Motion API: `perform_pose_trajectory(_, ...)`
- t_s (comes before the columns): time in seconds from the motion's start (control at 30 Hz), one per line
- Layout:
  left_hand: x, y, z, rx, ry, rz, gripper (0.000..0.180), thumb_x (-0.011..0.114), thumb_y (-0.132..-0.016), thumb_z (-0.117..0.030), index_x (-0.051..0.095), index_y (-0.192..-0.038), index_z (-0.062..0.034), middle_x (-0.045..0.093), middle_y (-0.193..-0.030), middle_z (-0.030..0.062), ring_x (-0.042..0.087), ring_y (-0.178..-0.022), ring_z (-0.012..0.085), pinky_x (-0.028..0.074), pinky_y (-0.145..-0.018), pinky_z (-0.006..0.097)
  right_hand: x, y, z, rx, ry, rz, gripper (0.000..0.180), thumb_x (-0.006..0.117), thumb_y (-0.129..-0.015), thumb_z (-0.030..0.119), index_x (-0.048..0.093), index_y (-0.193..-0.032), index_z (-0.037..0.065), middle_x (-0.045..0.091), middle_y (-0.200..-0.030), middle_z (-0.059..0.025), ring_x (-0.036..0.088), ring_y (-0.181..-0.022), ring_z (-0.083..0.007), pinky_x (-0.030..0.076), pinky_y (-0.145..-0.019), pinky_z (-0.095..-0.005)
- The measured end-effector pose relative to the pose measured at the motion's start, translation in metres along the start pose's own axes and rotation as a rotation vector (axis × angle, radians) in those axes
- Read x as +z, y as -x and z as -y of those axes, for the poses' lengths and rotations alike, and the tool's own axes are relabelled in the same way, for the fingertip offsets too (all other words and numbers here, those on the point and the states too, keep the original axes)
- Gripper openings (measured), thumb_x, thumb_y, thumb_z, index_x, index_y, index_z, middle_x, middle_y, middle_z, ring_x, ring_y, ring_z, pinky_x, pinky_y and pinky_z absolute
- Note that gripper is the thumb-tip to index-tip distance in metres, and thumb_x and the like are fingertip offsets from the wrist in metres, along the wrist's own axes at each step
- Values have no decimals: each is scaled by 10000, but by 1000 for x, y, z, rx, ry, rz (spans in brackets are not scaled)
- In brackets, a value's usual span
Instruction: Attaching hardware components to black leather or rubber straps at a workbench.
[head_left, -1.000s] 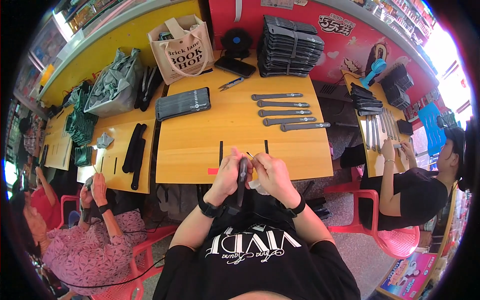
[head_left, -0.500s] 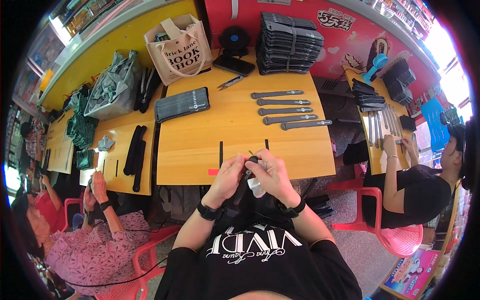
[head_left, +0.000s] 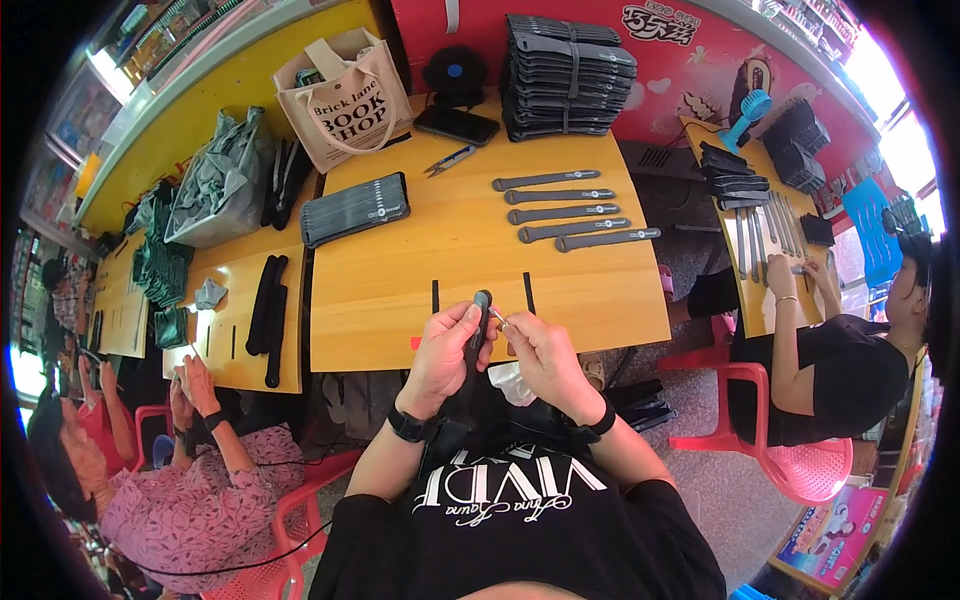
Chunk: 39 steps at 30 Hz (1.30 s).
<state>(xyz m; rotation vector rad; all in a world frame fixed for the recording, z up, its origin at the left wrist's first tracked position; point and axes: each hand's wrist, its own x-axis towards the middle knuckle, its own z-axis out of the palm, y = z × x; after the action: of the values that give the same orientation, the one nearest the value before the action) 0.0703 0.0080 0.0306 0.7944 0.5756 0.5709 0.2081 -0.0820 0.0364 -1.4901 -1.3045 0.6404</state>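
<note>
My left hand (head_left: 442, 355) is closed round a dark grey strap (head_left: 483, 300), its rounded end standing up between thumb and fingers. The strap's other end hangs toward my lap. Close beside it, my right hand (head_left: 545, 352) pinches a small thin rod (head_left: 497, 313) that looks like metal; its kind is too small to tell. Beneath the right hand is a translucent whitish piece (head_left: 512, 385), perhaps plastic. Both hands are just over the table's near edge. Several similar grey straps (head_left: 562, 212) lie in a slanting row on the table (head_left: 400, 270).
A flat bundle of straps (head_left: 355, 210) lies at left, with thread snips (head_left: 450, 161) and a phone (head_left: 457, 126) behind. A tall tied stack (head_left: 570, 80), a small fan (head_left: 455, 75) and a cloth bag (head_left: 345, 100) stand at the back. People work at both sides.
My hands have parted slightly. The strap's rounded end now stands up in my left hand, and the thin rod shows in my right fingers. The view has shifted a little.
</note>
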Motion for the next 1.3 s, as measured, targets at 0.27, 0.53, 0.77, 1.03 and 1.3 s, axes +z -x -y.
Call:
perform_pose_trajectory(0.27, 2, -1, 1, 11, -16, 24, 258, 476, -995, -234, 610, -1017, -14, 604, -785, 37, 544, -549, 102, 428, -477, 211, -3, -2, 4, -5, -25, -39, 72, 540, -908, 43, 571, -866, -6, 522, -665, -202, 529, -569, -364, 402, -510, -400)
perform_pose_trajectory(0.53, 4, -2, 7, 55, -89, -16, 255, 473, -996, -219, 618, -990, -10, 601, -765, 33, 533, -538, 91, 422, -466, 207, -4, -2, -1, -40, 21, -6, 81, 523, -920, 19, 571, -866, -18, 526, -611, -128, 506, -509, -207, 391, -491, -306)
perform_pose_trajectory(0.77, 7, 0, 7, 122, -175, -41, 237, 472, -997, -198, 618, -955, -15, 579, -724, 16, 502, -526, 61, 392, -456, 189, -2, -4, -5, -66, 4, -27, 69, 538, -904, 3, 572, -845, -7, 528, -634, -120, 475, -516, -184, 382, -497, -298)
perform_pose_trajectory(1.03, 11, -2, 3, 331, -511, -100, 218, 489, -994, -179, 604, -887, -28, 535, -666, -30, 420, -540, 24, 335, -477, 180, 4, -12, -4, -58, -73, -73, 45, 535, -852, -33, 571, -851, -5, 583, -725, -177, 604, -638, -343, 446, -539, -345)
perform_pose_trajectory(1.3, -1, -6, -41, 246, -1024, 239, 231, 547, -937, -127, 567, -757, 16, 514, -578, 61, 456, -519, 106, 362, -487, 277, -36, -26, -8, -287, 269, 148, 41, 589, -790, -8, 588, -824, 14, 620, -747, -125, 591, -605, -333, 442, -519, -376)
